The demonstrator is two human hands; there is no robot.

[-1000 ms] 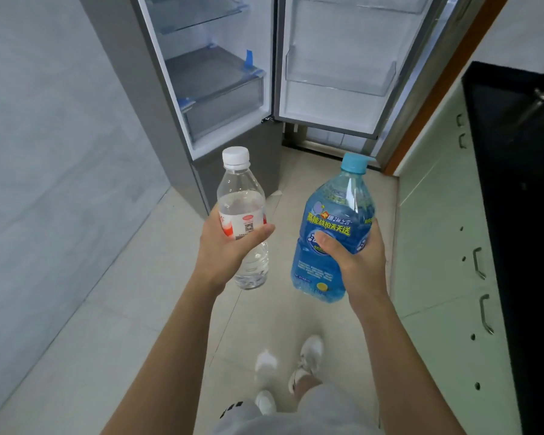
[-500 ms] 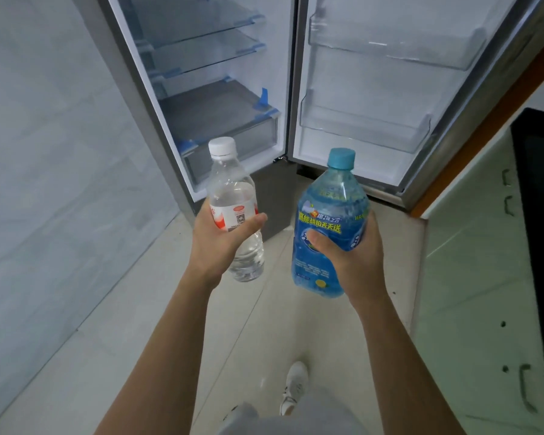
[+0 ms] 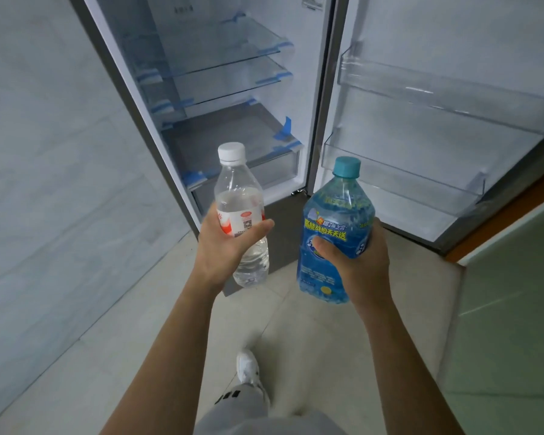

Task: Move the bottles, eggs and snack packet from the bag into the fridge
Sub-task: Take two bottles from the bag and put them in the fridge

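My left hand (image 3: pixel 223 249) grips a clear water bottle (image 3: pixel 237 196) with a white cap and a red-and-white label, held upright. A larger blue bottle (image 3: pixel 335 224) with a teal cap and yellow lettering stands upright in my right hand (image 3: pixel 358 265). Both are held at chest height in front of the open fridge (image 3: pixel 220 89). Its glass shelves (image 3: pixel 214 54) and bottom drawer (image 3: pixel 248 164) look empty. The open door (image 3: pixel 421 127) on the right carries clear door bins (image 3: pixel 399 180), also empty. The bag, eggs and snack packet are out of view.
A grey tiled wall (image 3: pixel 44 183) runs along the left. Pale green cabinets (image 3: pixel 515 293) line the right side. Light floor tiles (image 3: pixel 139 324) lie between, and my white shoe (image 3: pixel 248 368) is stepping forward below.
I have walked closer to the fridge, so its shelves and door bins now fill more of the view. Both bottles stay in my hands, in the same grip.
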